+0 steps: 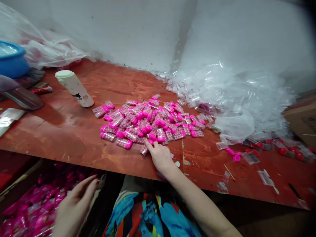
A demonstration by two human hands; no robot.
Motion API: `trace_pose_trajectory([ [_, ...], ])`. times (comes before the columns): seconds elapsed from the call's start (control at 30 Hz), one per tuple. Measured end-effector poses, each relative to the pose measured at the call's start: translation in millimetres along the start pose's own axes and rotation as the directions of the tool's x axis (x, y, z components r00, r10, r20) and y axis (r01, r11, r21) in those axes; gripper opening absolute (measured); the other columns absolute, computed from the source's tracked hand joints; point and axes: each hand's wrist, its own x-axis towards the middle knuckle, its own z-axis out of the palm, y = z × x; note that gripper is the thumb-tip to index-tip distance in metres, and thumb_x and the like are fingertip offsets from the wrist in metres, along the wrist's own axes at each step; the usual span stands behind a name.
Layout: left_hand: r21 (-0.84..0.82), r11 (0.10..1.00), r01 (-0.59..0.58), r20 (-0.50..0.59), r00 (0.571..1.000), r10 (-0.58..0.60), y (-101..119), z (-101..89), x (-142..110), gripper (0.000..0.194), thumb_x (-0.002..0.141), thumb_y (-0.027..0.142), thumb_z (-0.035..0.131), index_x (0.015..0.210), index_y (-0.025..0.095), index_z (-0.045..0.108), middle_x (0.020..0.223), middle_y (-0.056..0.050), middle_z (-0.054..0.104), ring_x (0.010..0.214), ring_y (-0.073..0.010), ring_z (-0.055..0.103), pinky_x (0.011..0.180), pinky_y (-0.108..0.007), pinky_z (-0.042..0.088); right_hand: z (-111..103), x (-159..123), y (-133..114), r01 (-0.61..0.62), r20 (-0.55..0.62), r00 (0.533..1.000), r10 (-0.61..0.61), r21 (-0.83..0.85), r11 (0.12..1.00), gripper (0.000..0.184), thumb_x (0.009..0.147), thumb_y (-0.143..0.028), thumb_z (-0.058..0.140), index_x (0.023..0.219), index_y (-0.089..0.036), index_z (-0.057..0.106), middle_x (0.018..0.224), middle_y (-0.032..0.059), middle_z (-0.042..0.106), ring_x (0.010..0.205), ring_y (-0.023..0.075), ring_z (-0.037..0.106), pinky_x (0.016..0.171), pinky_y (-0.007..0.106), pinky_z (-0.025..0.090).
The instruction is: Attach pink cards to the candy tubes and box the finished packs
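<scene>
A heap of small clear flat containers with bright pink caps, filled with pale pink balls (138, 115), lies on the red-brown table. My right hand (161, 158) is at the heap's near edge, its fingers bent onto one pink-capped container (144, 150) there. The fingertips partly cover that container's cap. Low on the left, my left hand (75, 204) is blurred by motion, with thumb and fingers stretched out and a gap between them. Nothing shows in it. Beneath and beside it is a box filled with shiny pink packets (37, 210).
A pale lidded bottle (75, 89) stands left of the heap, with a blue basin (11, 61) farther left. Many clear empty containers (222, 89) are piled against the wall at right. Loose pink caps (234, 154) and red-capped pieces (291, 151) lie near a cardboard box (302, 118).
</scene>
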Motion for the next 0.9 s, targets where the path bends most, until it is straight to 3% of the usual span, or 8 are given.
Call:
trace_pose_trajectory([
  [0.13,-0.366,0.930,0.020,0.275,0.957,0.088,64,74.7,6,0.057,0.068,0.049,0.074,0.115,0.017,0.066,0.100,-0.009,0.075,0.043,-0.0099,0.054,0.037,-0.021,0.039,9,-21,12,0.155,-0.203,0.970,-0.132,0.103,0.983,0.047,0.097,-0.015,0.043,0.142,-0.026,0.047,0.104,0.0123,0.064,0.090,0.0240,0.063,0.077,0.034,0.051],
  [0.23,-0.493,0.851,0.181,0.562,0.813,0.153,85,113.9,3,0.056,0.068,0.044,0.077,0.113,0.014,0.065,0.080,-0.005,0.073,0.033,-0.0046,0.042,0.034,-0.019,0.031,13,-38,21,0.279,-0.391,0.913,-0.118,0.386,0.879,0.045,0.096,-0.017,0.043,0.140,-0.025,0.049,0.114,0.0124,0.064,0.103,0.0243,0.061,0.088,0.036,0.049],
  [0.3,-0.548,0.789,0.278,0.620,0.768,0.161,92,129.5,-2,0.048,0.067,0.041,0.079,0.104,0.013,0.066,0.070,-0.002,0.069,0.033,-0.0034,0.041,0.034,-0.017,0.026,15,-47,23,0.307,-0.435,0.900,0.015,0.659,0.686,0.046,0.097,-0.018,0.040,0.142,-0.026,0.046,0.127,0.0108,0.060,0.114,0.0224,0.058,0.097,0.036,0.046],
  [0.4,-0.606,0.735,0.304,0.569,0.811,0.134,102,143.3,-12,0.042,0.065,0.037,0.081,0.096,0.013,0.066,0.069,-0.001,0.068,0.033,-0.0024,0.041,0.033,-0.015,0.026,17,-56,18,0.197,-0.257,0.911,0.322,0.958,0.209,0.047,0.100,-0.026,0.038,0.147,-0.029,0.035,0.132,0.0070,0.058,0.118,0.0186,0.057,0.102,0.035,0.044],
  [0.5,-0.607,0.754,0.251,0.504,0.855,0.121,111,152.3,-22,0.041,0.063,0.036,0.081,0.092,0.013,0.066,0.068,-0.001,0.068,0.034,-0.0036,0.043,0.032,-0.016,0.030,19,-58,9,0.090,0.003,0.905,0.425,0.976,-0.199,0.041,0.096,-0.040,0.049,0.135,-0.026,0.050,0.118,0.0051,0.065,0.105,0.0182,0.062,0.093,0.032,0.048],
  [0.6,-0.595,0.790,0.149,0.467,0.864,0.189,117,158.0,-28,0.039,0.065,0.037,0.079,0.095,0.014,0.068,0.073,-0.003,0.072,0.045,-0.0096,0.056,0.037,-0.018,0.040,20,-58,7,0.089,0.085,0.907,0.413,0.918,-0.385,0.028,0.090,-0.043,0.059,0.106,-0.022,0.065,0.095,0.0025,0.068,0.084,0.0158,0.063,0.080,0.028,0.050],
  [0.73,-0.550,0.835,-0.014,0.489,0.805,0.335,119,160.3,-28,0.031,0.076,0.036,0.069,0.102,0.017,0.070,0.094,-0.007,0.076,0.079,-0.0200,0.070,0.062,-0.026,0.055,17,-61,31,0.115,0.035,0.887,0.460,0.949,-0.293,0.025,0.089,-0.042,0.058,0.100,-0.020,0.065,0.091,0.0031,0.068,0.080,0.0147,0.063,0.077,0.027,0.050],
  [0.9,-0.326,0.864,-0.384,0.398,0.773,0.494,125,169.8,-6,0.025,0.084,0.035,0.059,0.098,0.018,0.072,0.088,-0.006,0.076,0.071,-0.0203,0.068,0.067,-0.031,0.055,17,-63,89,-0.065,-0.098,0.755,0.648,0.973,0.223,0.022,0.084,-0.039,0.057,0.094,-0.019,0.055,0.069,-0.0021,0.061,0.061,0.0156,0.059,0.063,0.028,0.049],
])
